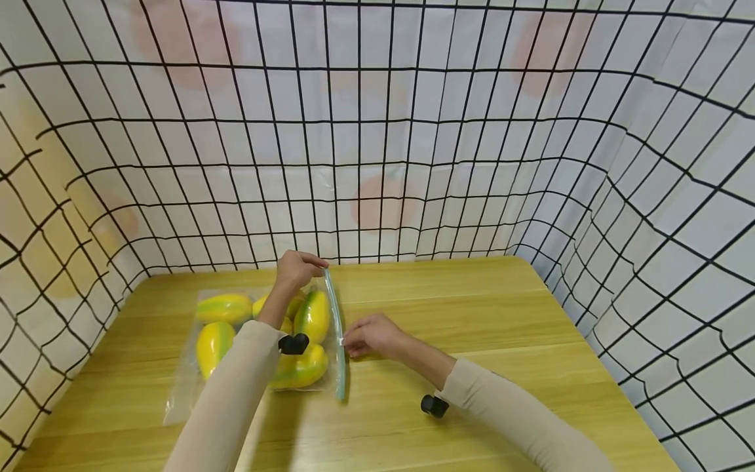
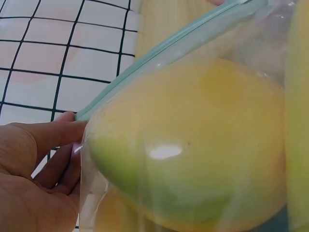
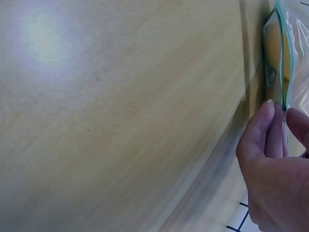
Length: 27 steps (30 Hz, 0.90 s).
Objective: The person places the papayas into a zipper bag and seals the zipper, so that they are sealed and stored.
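Note:
A clear zip bag [image 1: 183, 390] lies on the table with several yellow-green, mango-like fruits [image 1: 213, 346] inside. Its teal zip strip [image 1: 333, 305] runs along the right side. My left hand [image 1: 299, 269] pinches the far end of that strip; in the left wrist view, thumb and fingers hold the bag's corner beside a large fruit [image 2: 193, 145]. Partway down the strip, my right hand [image 1: 374, 335] pinches the zip at a small white slider [image 1: 341, 341]. In the right wrist view, the strip [image 3: 284, 63] looks slightly parted above the fingertips. The left forearm hides part of the bag.
The wooden table [image 1: 460, 295] extends right of the bag. A white cloth with a black grid [image 1: 377, 131] rises behind and along both sides. Each wrist wears a small black camera, one on the left [image 1: 293, 343], one on the right [image 1: 434, 406].

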### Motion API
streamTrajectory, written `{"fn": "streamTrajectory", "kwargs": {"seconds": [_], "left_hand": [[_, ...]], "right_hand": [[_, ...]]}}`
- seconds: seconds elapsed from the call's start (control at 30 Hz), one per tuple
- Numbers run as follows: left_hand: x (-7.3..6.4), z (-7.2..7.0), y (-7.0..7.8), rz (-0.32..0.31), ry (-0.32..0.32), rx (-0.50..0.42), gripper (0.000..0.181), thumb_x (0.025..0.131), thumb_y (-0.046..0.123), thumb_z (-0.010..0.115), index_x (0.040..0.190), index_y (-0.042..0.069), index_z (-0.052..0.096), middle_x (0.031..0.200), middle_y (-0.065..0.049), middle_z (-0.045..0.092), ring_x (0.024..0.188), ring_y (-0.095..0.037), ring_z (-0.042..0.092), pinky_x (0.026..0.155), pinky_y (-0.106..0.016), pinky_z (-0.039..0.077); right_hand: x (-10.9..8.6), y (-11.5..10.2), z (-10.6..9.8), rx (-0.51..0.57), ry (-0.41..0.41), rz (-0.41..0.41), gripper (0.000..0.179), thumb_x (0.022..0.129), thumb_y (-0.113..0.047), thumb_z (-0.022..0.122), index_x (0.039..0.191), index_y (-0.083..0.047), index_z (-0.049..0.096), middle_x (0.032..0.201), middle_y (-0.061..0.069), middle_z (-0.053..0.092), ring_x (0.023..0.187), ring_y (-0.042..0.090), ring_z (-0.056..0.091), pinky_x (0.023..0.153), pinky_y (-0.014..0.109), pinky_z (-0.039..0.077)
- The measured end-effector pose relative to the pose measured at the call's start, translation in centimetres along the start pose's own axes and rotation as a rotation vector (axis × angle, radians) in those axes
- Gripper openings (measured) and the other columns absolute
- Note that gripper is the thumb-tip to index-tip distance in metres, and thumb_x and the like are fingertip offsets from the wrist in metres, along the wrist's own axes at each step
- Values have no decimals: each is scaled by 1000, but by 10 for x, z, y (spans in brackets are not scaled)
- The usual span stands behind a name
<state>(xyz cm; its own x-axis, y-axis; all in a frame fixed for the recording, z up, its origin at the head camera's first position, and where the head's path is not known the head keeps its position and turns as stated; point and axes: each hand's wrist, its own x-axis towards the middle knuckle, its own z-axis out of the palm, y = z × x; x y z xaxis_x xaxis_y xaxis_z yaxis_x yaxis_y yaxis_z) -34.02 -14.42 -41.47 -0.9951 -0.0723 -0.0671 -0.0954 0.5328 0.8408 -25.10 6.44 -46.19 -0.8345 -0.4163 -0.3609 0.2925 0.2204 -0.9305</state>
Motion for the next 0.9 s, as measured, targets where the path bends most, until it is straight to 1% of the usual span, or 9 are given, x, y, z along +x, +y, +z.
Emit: {"fn": "streamTrajectory", "kwargs": {"seconds": [0.2,0.3,0.5,0.6,0.67,0.77,0.9], "left_hand": [[0,0,1,2,9,-1,15,90,9,74,102,8,81,118,-13,73,117,-32,61,98,-43,52],[1,-1,1,-2,17,-4,15,90,8,74,103,7,81,116,-13,74,116,-32,62,96,-42,53],[0,-3,4,-5,14,14,16,90,9,73,104,8,81,118,-13,73,115,-32,62,92,-40,54],[0,-4,4,-9,19,24,16,90,10,74,104,8,81,119,-12,74,115,-32,63,90,-39,54],[0,-4,4,-18,25,20,15,90,10,74,104,8,81,119,-12,74,115,-31,63,91,-39,54],[-1,-4,3,-29,31,3,16,90,8,74,104,7,81,119,-12,74,115,-31,63,92,-39,53],[-1,-4,2,-21,28,-13,15,91,7,73,104,6,80,119,-13,74,115,-32,63,93,-40,53]], "right_hand": [[-6,1,0,32,-58,62,11,87,-1,70,94,7,71,77,8,71,68,15,67,69,27,60],[-8,2,0,28,-110,91,8,89,0,68,93,7,70,76,8,70,69,16,66,68,26,59],[-12,4,0,-11,-180,128,4,89,2,67,89,3,71,76,8,70,69,16,67,70,28,60],[-15,5,-1,-18,-230,150,5,89,3,66,87,2,70,77,9,71,69,17,67,69,28,60],[-16,7,-1,-18,-269,166,4,89,3,66,88,3,70,78,10,71,70,17,68,70,28,60],[-19,9,0,-22,-304,174,5,89,3,67,92,6,70,79,10,73,71,18,69,72,29,61],[-21,11,-1,-25,-341,185,4,88,5,66,91,6,69,79,11,73,71,19,70,72,31,62]]}}
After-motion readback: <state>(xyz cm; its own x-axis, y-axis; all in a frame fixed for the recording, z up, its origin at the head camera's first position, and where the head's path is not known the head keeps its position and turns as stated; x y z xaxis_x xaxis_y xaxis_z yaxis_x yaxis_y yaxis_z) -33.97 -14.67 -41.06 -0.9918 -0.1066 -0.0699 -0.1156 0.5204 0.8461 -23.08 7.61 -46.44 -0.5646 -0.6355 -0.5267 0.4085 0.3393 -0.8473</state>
